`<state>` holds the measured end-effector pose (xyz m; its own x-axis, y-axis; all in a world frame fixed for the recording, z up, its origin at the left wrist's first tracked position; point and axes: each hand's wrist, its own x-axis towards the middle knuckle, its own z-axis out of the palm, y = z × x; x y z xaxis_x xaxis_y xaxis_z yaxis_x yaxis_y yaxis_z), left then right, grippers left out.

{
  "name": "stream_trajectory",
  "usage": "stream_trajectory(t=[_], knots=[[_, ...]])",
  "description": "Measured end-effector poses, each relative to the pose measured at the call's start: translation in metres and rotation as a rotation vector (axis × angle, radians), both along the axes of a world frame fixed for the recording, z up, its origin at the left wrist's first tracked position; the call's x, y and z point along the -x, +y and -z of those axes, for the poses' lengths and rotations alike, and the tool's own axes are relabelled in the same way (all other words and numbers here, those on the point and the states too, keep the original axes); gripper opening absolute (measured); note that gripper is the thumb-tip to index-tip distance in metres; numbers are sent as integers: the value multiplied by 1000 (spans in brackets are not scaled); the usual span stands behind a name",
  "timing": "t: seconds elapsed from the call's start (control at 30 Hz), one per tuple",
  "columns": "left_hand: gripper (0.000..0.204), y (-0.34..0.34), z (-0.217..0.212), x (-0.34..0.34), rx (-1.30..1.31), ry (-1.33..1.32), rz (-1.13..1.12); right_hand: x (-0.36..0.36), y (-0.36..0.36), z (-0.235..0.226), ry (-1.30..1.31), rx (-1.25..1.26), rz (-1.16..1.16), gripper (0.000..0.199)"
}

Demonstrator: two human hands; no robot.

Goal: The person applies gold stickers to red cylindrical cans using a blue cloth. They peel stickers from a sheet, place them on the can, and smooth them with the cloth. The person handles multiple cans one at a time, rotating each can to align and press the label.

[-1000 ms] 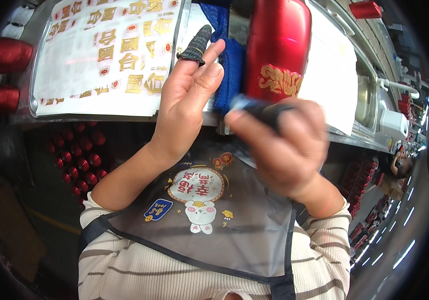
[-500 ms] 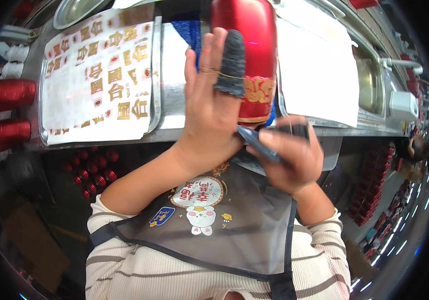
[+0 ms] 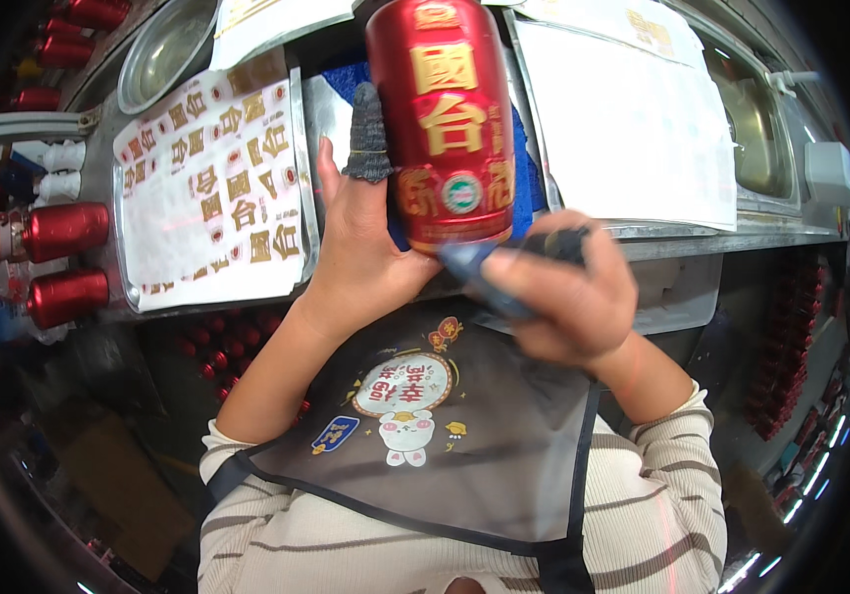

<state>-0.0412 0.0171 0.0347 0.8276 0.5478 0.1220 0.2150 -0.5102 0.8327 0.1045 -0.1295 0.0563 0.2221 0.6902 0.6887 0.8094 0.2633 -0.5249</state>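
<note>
A glossy red bottle [image 3: 450,119] with raised gold characters and a green-and-white round emblem lies on blue cloth [image 3: 534,178], its gold-rimmed end toward me. My left hand [image 3: 370,238] cups its left side near that end, with a dark grey knitted cover [image 3: 369,134] on one finger. The thumb is partly hidden by the bottle. My right hand [image 3: 573,287], smeared by motion, is closed around a blue-grey scraper-like tool [image 3: 484,272]. The tool's tip is at the bottle's near rim; whether it touches I cannot tell. A dark cover [image 3: 558,246] wraps a right finger.
At left, a tray [image 3: 308,178] bears a white sheet of gold character decals [image 3: 212,188]. White sheets [image 3: 633,129] lie on the right, before a sink basin [image 3: 761,139]. Red bottles [image 3: 66,299] stand at the left edge; a metal bowl [image 3: 162,59] is at far left.
The bottle has turned, bringing its gold characters and emblem into view. My left hand has moved from across its top to its left side. The right hand stays at the near rim with the tool.
</note>
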Motion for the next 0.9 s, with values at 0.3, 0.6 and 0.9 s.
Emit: stream_trajectory(t=[0.3, 0.6, 0.9], knots=[[116, -13, -31, -19, -335, -32, 50, 0, -5, -13, 228, 133, 7, 21], [89, 7, -13, 2, 531, -259, 18, -9, 13, 2, 1224, 461, 29, 26], [54, -1, -21, -11, 588, -299, -129, -13, 17, 2, 1255, 442, -81, 28]])
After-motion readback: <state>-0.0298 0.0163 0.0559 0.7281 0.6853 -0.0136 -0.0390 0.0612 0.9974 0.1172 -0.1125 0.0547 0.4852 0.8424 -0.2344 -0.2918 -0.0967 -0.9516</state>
